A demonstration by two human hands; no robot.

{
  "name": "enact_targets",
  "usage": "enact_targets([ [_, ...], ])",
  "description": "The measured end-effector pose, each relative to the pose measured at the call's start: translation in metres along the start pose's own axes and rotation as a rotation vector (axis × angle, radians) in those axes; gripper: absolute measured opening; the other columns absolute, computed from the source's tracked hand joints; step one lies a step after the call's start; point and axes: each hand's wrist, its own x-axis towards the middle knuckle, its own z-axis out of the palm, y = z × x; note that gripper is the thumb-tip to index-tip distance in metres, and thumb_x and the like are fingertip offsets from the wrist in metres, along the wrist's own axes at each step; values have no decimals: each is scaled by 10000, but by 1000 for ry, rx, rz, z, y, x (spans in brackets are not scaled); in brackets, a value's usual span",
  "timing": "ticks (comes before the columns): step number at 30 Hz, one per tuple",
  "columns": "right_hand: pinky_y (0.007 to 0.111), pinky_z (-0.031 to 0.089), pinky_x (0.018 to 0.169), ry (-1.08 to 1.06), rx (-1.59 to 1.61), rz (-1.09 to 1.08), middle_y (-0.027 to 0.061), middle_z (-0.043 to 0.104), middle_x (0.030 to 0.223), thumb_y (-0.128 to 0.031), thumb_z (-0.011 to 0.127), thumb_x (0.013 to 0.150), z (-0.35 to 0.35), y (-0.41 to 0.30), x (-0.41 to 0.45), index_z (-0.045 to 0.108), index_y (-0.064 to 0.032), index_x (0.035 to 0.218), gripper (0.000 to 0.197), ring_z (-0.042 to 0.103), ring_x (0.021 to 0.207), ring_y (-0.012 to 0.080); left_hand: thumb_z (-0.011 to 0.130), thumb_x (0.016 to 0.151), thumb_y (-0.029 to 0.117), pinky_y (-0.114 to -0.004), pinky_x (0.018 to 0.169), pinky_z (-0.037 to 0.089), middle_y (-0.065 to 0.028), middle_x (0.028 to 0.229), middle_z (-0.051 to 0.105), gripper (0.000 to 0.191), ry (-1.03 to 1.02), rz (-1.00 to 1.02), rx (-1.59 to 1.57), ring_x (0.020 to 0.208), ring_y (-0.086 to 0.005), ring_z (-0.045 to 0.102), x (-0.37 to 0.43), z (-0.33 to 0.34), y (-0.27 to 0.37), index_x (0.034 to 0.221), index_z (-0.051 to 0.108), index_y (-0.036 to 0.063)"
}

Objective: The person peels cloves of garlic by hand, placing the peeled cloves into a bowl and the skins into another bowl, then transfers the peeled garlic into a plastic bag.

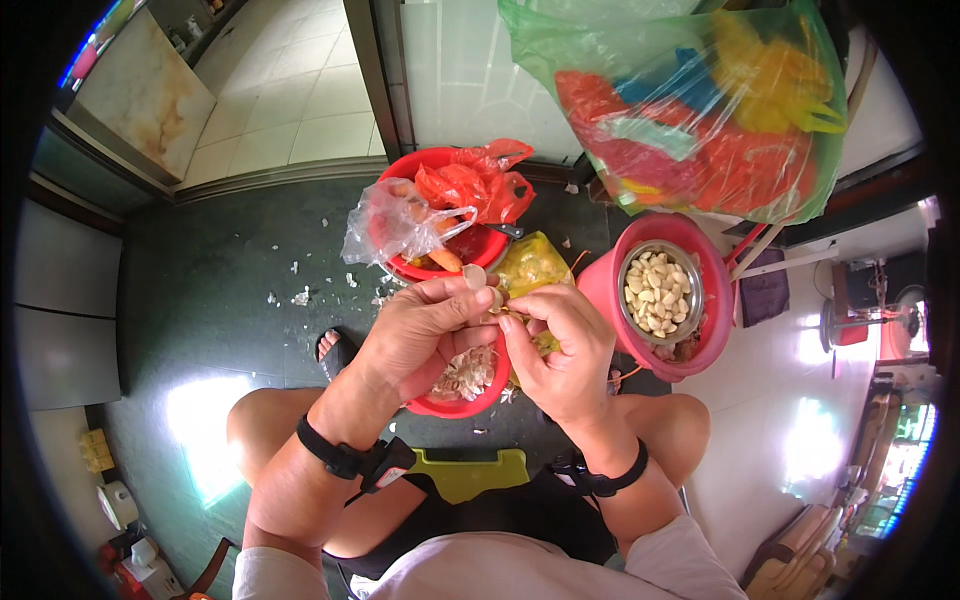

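Observation:
Between the fingers of my left hand (420,330) is a garlic clove (496,301), with a pale flap of skin (474,277) standing up by the thumb. My right hand (559,341) pinches at the clove's near end with thumb and forefinger, so both hands meet on it. Below them a red basin (457,409) holds loose garlic peelings (466,375). Partly behind my right hand lies a yellow plastic bag (534,262) with garlic inside. To the right, a steel bowl of peeled garlic cloves (658,292) rests in the top of a pink bucket (600,281).
Ahead, a red tub (397,166) holds plastic bags, carrots (445,259) and a black-handled knife (504,229). A green bag (787,180) stuffed with coloured bags hangs at upper right. Skin scraps (301,296) litter the dark floor (202,300). A sliding door's frame (375,82) stands beyond.

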Motion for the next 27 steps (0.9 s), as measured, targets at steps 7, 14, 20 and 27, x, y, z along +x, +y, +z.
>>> enact_targets([
  [7, 378, 555, 622, 51, -73, -20, 112, 703, 855, 13, 791, 815, 8, 6, -4, 708, -22, 959, 170, 702, 731, 293, 729, 981, 80, -300, 866, 639, -72, 1068, 753, 165, 45, 77, 90, 947, -162, 731, 3, 0, -10, 1121, 726, -8],
  [14, 392, 548, 596, 54, -262, -117, 124, 686, 818, 65, 747, 768, 10, 7, -11, 679, -4, 927, 185, 681, 674, 306, 818, 887, 12, -343, 879, 618, -92, 1038, 770, 213, 47, 317, 288, 921, -171, 735, 6, -5, -27, 1088, 755, -14],
  [20, 344, 524, 579, 77, -54, 0, 99, 652, 799, 93, 719, 755, 7, 9, -8, 667, -18, 911, 198, 644, 650, 257, 804, 902, 19, -334, 878, 622, -103, 1028, 773, 223, 4, 207, 247, 920, -175, 741, -1, 4, -18, 1115, 753, -20],
  [27, 337, 515, 581, 9, 99, 110, 99, 652, 793, 101, 713, 767, -5, 11, 4, 653, -4, 895, 176, 650, 668, 234, 758, 915, -21, -294, 837, 636, -123, 1044, 767, 284, -44, -91, 168, 884, -188, 756, -7, 12, 5, 1194, 710, -51],
])
